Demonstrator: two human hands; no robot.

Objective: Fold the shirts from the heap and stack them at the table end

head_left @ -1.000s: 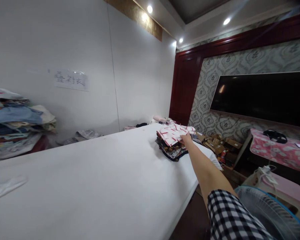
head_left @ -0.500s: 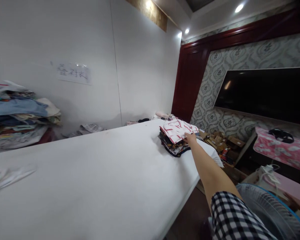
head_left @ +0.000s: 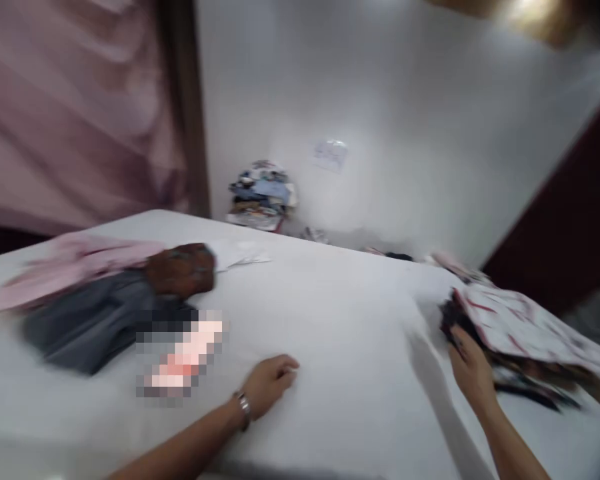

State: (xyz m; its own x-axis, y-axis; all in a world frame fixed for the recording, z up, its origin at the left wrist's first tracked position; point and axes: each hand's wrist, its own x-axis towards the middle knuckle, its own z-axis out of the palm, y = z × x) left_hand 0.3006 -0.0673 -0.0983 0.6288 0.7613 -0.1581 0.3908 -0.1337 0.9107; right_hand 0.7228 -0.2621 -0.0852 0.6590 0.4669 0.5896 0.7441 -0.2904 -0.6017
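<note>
My right hand (head_left: 473,373) grips the near left side of a stack of folded clothes at the right. Its fingers are at dark fabric in the stack, partly hidden and blurred. A white shirt with red marks (head_left: 510,320) lies on top; darker layers show beneath it. My left hand (head_left: 267,387), with a bracelet at the wrist, is over the white table (head_left: 340,320), apart from any garment. Its fingers are loosely bent, with nothing between them. A blurred skin-toned shape at the right edge meets the stack; I cannot tell whose it is.
Pink cloth (head_left: 85,257), a dark grey garment (head_left: 90,320) and a brown one (head_left: 183,270) lie on the table's left. White cloth (head_left: 240,255) is beside them. Beyond the far edge, a tall clothes pile (head_left: 263,200) stands near the wall (head_left: 405,133).
My view has swung left, bringing the left garments and my left hand into sight. The stack appears farther right and nearer. My right hand now grips its left side.
</note>
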